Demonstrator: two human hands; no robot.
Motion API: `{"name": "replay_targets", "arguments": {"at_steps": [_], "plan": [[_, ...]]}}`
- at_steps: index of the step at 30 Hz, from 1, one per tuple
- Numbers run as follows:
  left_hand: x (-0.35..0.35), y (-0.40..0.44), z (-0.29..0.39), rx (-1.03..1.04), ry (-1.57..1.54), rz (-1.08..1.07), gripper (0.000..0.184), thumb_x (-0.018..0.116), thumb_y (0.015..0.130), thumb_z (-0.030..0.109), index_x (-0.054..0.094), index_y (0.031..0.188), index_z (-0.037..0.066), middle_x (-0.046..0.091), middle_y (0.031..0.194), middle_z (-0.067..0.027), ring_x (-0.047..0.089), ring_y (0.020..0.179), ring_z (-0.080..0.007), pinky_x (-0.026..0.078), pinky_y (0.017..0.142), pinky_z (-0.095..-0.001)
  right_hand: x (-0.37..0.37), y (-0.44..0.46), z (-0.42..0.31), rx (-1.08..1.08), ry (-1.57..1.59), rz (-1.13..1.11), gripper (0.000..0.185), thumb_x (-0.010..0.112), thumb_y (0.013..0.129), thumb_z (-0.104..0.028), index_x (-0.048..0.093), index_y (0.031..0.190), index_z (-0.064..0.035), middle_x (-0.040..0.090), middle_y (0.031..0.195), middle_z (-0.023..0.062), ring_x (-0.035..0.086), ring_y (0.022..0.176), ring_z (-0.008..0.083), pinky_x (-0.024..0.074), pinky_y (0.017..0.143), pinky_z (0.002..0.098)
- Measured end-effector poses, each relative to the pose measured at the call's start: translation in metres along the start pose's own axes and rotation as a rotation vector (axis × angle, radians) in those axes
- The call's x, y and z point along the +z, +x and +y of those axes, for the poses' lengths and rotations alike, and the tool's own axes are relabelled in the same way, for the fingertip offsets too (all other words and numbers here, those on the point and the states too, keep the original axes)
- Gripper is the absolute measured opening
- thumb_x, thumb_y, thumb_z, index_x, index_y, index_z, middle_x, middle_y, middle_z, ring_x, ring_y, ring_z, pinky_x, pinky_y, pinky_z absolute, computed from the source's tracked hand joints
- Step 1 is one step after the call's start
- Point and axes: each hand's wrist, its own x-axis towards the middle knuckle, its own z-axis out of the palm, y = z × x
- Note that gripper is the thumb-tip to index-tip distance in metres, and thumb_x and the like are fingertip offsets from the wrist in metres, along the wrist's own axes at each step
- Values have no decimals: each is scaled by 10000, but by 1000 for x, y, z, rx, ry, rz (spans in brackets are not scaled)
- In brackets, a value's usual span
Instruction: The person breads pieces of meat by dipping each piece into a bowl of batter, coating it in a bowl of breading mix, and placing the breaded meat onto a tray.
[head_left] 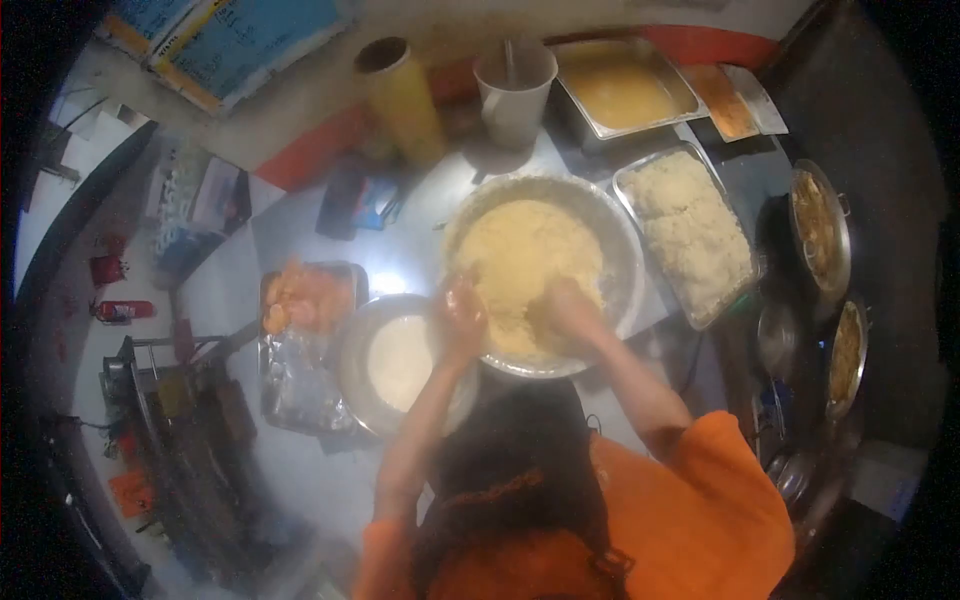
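A wide metal bowl (622,235) holds a pale yellow crumbly or floury mass (530,240). My right hand (568,312) is in this mass at the bowl's lower right, its fingers hidden in it. My left hand (463,315) is at the bowl's left rim, fingers curled and blurred; whether it holds anything is unclear. Just below and left of it stands a smaller metal bowl (352,372) with white powder (400,362).
Orange pieces lie in a tray (268,385) at left. A tray of pale crumbly food (690,230) sits at right, near a pan of yellow liquid (620,85). A white pitcher (513,95) and yellow container (405,105) stand behind. Round pans (848,365) line the right.
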Motion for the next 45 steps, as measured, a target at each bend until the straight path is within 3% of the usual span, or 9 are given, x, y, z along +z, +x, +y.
{"name": "replay_targets", "arguments": {"at_steps": [7, 10, 13, 16, 18, 21, 34, 41, 45], "plan": [[-10, 14, 3, 351, 491, -194, 339, 532, 844, -55, 605, 1175, -62, 700, 1007, -167, 687, 917, -261, 533, 842, -360, -18, 27, -1, -40, -231, -165, 306, 677, 831, -190, 693, 1035, 37, 677, 1018, 275, 676, 956, 363, 541, 824, 427], [-7, 12, -5, 52, 71, -187, 385, 495, 825, -92, 603, 1194, -70, 699, 1098, -134, 675, 978, -225, 528, 870, -324, -23, 22, -25, 29, -47, -125, 333, 617, 870, -166, 655, 1116, 54, 678, 1038, 272, 666, 1005, 362, 537, 845, 404], [-8, 12, -15, 189, 263, -196, 499, 569, 768, -36, 600, 1258, 51, 663, 1032, -174, 647, 874, -282, 507, 729, -397, 49, 63, 23, -673, -685, 894, 365, 549, 893, -151, 628, 1164, 80, 668, 1120, 258, 656, 1057, 351, 542, 863, 382], [-1, 16, 10, 116, 112, -174, 468, 533, 728, -51, 647, 1176, 18, 679, 1022, -142, 644, 839, -275, 503, 707, -396, 25, 68, 30, -786, -421, 740, 391, 469, 927, -131, 592, 1228, 87, 645, 1193, 246, 649, 1069, 349, 540, 890, 406], [-5, 16, 2, 89, 99, -176, 438, 536, 735, -36, 660, 1152, 11, 691, 1029, -126, 647, 844, -272, 503, 737, -393, -44, 56, -11, -118, -344, -112, 426, 462, 956, -189, 577, 1271, 74, 612, 1266, 247, 638, 1096, 341, 525, 922, 422], [-8, 23, 31, 261, 340, -171, 328, 555, 802, 14, 672, 1109, 0, 709, 1004, -131, 666, 832, -279, 506, 762, -375, -55, 45, -18, 134, -209, -300, 505, 544, 958, -341, 587, 1241, 74, 629, 1225, 245, 643, 1050, 345, 530, 877, 428], [-17, 20, 17, 43, 74, -199, 270, 512, 854, -57, 657, 1081, -35, 692, 1021, -116, 652, 863, -186, 532, 792, -323, -26, 49, 15, 19, 1026, -35, 947, 739, 893, -324, 162, 1496, 124, 536, 1366, 244, 563, 1210, 266, 485, 989, 314], [-9, 26, 16, 14, -44, -189, 246, 524, 913, -12, 620, 1130, -77, 682, 1050, -135, 646, 867, -188, 542, 793, -302, -28, 62, 10, 188, 743, -28, 952, 758, 861, -403, 246, 1492, 93, 527, 1377, 265, 499, 1306, 301, 416, 1074, 362], [-7, 23, -4, -21, -226, -144, 188, 535, 963, 48, 626, 1086, -61, 669, 930, -86, 569, 667, -84, 455, 562, -204, -40, 58, -4, 222, 712, -99, 917, 767, 838, -439, 334, 1479, 54, 312, 1545, 257, 366, 1412, 329, 329, 1143, 367]]}}
